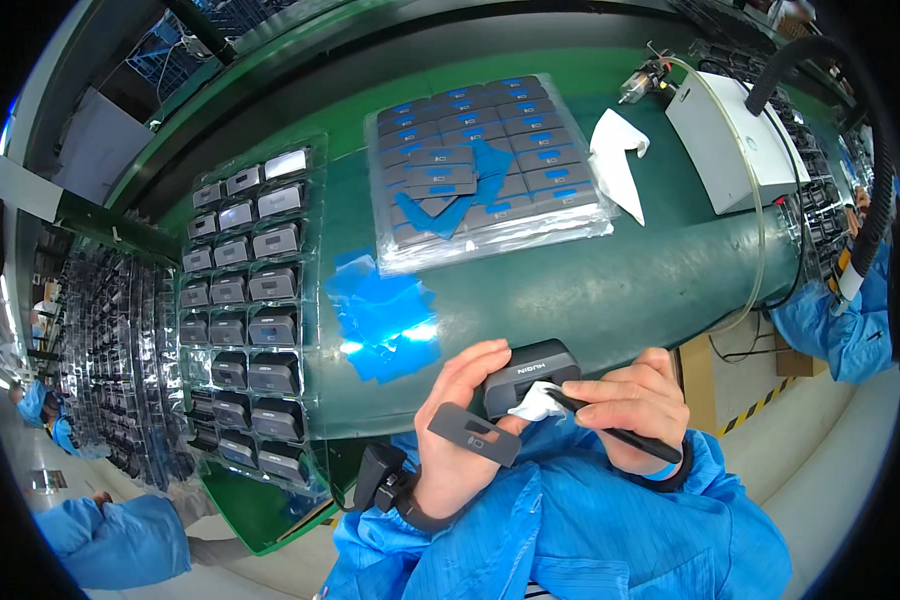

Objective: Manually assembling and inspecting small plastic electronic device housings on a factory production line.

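While the left hand [460,420] grips a small dark grey housing [530,372] at the near edge of the green bench [630,280], its fingers are curled shut around the housing's left side, and a flat dark grey cover plate [475,433] sits pinched lower in the same hand, jutting out to the left.

Right hand [635,405]: fingers closed together on a thin black stylus-like tool [620,432], tip pressed into a small white wipe [535,403] lying against the housing's lower face.

Stock nearby:
- Clear blister tray [240,310] of matching dark housings, left of the hands.
- Second clear tray [485,160] of flat grey plates with blue tabs, further back.
- Heap of peeled blue film pieces [385,320], just beyond the left hand.
- Crumpled white cloth [615,155] and white box unit [735,140], far right.

Hazards, as judged:
- Cover plate is held by little more than the edge; with the same hand busy on the housing, it could slip and fall off the bench edge to the floor.
- Tool tip could poke through the thin wipe and scratch the housing face if pressed hard.
- Wipe is small and loosely trapped; it could shift off the tip.
- Loose blue film lies close enough to cling to a sleeve or to the cleaned part.
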`<state>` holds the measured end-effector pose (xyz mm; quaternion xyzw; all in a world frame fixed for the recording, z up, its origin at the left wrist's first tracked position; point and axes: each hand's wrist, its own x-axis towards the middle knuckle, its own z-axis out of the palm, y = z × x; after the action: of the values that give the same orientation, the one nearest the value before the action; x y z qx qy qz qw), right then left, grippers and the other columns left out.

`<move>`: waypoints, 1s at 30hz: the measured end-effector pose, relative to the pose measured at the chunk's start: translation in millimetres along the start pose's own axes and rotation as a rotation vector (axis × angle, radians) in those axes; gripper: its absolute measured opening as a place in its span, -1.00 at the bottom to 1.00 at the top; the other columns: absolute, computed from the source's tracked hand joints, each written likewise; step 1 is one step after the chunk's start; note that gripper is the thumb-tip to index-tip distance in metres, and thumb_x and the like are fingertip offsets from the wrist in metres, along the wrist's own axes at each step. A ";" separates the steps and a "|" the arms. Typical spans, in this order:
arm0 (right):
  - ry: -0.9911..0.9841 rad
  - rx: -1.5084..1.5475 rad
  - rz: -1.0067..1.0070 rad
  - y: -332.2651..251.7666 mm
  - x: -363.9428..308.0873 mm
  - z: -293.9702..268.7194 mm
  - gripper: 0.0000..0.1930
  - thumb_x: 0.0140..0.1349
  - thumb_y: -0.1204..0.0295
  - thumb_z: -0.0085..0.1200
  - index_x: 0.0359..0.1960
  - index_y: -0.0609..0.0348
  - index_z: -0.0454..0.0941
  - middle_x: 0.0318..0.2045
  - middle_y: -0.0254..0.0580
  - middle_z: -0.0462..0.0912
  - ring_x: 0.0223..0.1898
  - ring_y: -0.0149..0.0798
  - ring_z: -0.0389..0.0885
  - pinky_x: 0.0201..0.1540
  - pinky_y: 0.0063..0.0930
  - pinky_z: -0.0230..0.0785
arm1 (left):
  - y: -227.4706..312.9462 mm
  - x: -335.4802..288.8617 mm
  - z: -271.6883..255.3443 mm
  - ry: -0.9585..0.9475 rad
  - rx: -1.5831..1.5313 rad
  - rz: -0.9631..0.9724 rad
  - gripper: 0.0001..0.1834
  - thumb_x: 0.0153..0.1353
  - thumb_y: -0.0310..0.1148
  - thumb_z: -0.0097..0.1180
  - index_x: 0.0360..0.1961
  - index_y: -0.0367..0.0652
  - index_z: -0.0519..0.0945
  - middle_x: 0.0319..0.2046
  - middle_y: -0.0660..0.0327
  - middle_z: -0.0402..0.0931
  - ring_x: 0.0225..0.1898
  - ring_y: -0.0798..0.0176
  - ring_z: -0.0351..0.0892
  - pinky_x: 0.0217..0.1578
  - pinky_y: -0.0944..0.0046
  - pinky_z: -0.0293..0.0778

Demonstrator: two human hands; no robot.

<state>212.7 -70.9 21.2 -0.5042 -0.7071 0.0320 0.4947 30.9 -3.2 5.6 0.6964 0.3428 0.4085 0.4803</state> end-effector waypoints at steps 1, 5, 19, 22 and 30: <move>-0.010 0.019 0.001 -0.9 0.0 1.1 -0.87 -0.15 0.55 0.18 -0.49 0.06 0.62 -0.33 -0.24 0.71 -0.46 -0.39 0.57 -0.40 -0.52 0.09 | -0.1 -0.3 0.1 -0.026 -0.017 -0.017 -0.42 -0.19 -0.54 0.30 -0.02 -0.34 0.47 0.03 -0.05 0.40 0.09 0.05 0.41 0.10 0.13 0.35; -0.043 0.077 -0.002 -3.2 3.3 4.0 -0.84 -0.15 0.57 0.17 -0.46 0.07 0.62 -0.33 -0.23 0.70 -0.44 -0.37 0.59 -0.39 -0.51 0.09 | 1.7 0.1 2.9 0.021 0.006 0.000 -0.44 -0.21 -0.57 0.25 -0.04 -0.27 0.50 0.02 0.00 0.45 0.02 0.05 0.50 0.02 0.20 0.42; -0.009 -0.005 0.013 0.4 -1.3 -0.2 -0.80 -0.22 0.59 0.15 -0.46 0.09 0.61 -0.32 -0.23 0.70 -0.47 -0.35 0.55 -0.38 -0.50 0.09 | -1.6 -0.2 2.3 0.033 0.000 -0.006 -0.43 -0.22 -0.62 0.25 -0.04 -0.27 0.50 0.02 -0.02 0.44 0.01 0.04 0.50 0.00 0.21 0.43; -0.022 0.046 0.023 -5.0 0.7 4.3 -0.79 -0.22 0.59 0.15 -0.45 0.09 0.61 -0.31 -0.25 0.70 -0.47 -0.36 0.55 -0.38 -0.49 0.09 | -0.9 0.7 4.6 0.024 0.001 0.016 -0.43 -0.21 -0.62 0.25 -0.04 -0.27 0.50 0.01 -0.02 0.44 0.01 0.05 0.50 0.00 0.20 0.43; -0.019 -0.006 0.032 2.2 -2.1 -2.5 -0.76 -0.25 0.62 0.15 -0.44 0.11 0.61 -0.28 -0.22 0.69 -0.47 -0.33 0.55 -0.36 -0.48 0.10 | -2.9 -1.1 3.3 0.046 0.034 0.006 -0.44 -0.20 -0.61 0.27 -0.04 -0.27 0.49 0.01 -0.02 0.45 0.01 0.05 0.50 -0.01 0.20 0.43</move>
<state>216.0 -72.5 19.9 -0.5168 -0.7037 0.0424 0.4858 33.1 -4.6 1.8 0.6958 0.3588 0.4199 0.4592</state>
